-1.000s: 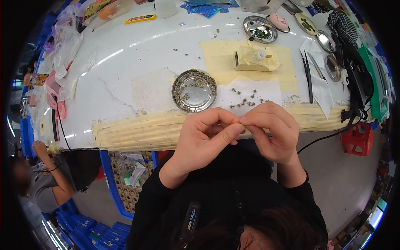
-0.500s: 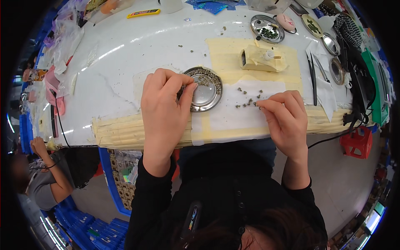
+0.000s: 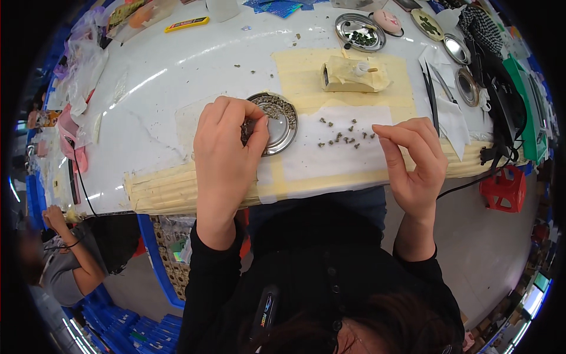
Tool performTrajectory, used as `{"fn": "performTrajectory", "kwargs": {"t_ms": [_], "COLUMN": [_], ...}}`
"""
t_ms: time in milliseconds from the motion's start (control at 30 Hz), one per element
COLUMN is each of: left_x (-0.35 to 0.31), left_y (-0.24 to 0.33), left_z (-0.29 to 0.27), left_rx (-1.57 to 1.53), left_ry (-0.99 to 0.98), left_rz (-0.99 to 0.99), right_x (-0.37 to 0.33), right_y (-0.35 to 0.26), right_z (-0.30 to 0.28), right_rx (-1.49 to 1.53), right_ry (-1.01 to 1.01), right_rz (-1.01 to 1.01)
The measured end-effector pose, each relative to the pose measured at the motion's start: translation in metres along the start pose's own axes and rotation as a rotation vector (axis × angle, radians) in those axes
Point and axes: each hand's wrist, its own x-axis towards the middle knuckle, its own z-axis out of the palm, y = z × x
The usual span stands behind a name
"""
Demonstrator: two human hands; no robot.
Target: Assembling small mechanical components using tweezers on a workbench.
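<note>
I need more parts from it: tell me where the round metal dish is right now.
In the head view, the dish sits on the white table left of centre, under the left hand's fingertips, with the scattered small parts just to its right.

A round metal dish (image 3: 277, 121) sits on the table (image 3: 165, 88), just left of a paper sheet (image 3: 330, 150) with small loose parts (image 3: 345, 135) scattered on it. The left hand (image 3: 227, 156) lies over the dish's left rim; the right hand (image 3: 415, 159) hovers at the sheet's right edge. Behind the sheet stands a taped block (image 3: 352, 75) — farther back, a second dish (image 3: 359, 32). Tweezers (image 3: 433, 94) lie to the right. Another person (image 3: 65, 259) sits far left, below the table edge.
</note>
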Motion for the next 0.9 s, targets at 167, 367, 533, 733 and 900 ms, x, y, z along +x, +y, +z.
{"fn": "performTrajectory", "kwargs": {"t_ms": [167, 367, 533, 733, 900], "left_x": [-0.008, -0.02, -0.026, -0.032, -0.03], "left_y": [0.024, 0.037, 0.036, 0.037, 0.04], "left_z": [-0.005, 0.001, 0.012, 0.021, 0.018], "left_rx": [-0.51, -1.589, -1.927, -2.032, -1.997], "left_ry": [0.305, -0.121, -0.288, -0.315, -0.312], "left_rz": [-0.106, -0.433, -0.562, -0.633, -0.662], "right_x": [0.002, 0.007, 0.015, 0.012, 0.01], "right_y": [-0.014, -0.029, -0.036, -0.035, -0.033], "right_z": [0.004, 0.022, 0.026, 0.029, 0.032], "right_rx": [0.106, 0.164, 0.172, 0.099, 0.076], "right_ry": [0.005, 0.058, 0.121, 0.141, 0.154], "right_rz": [-0.009, -0.146, -0.175, -0.229, -0.243]}}
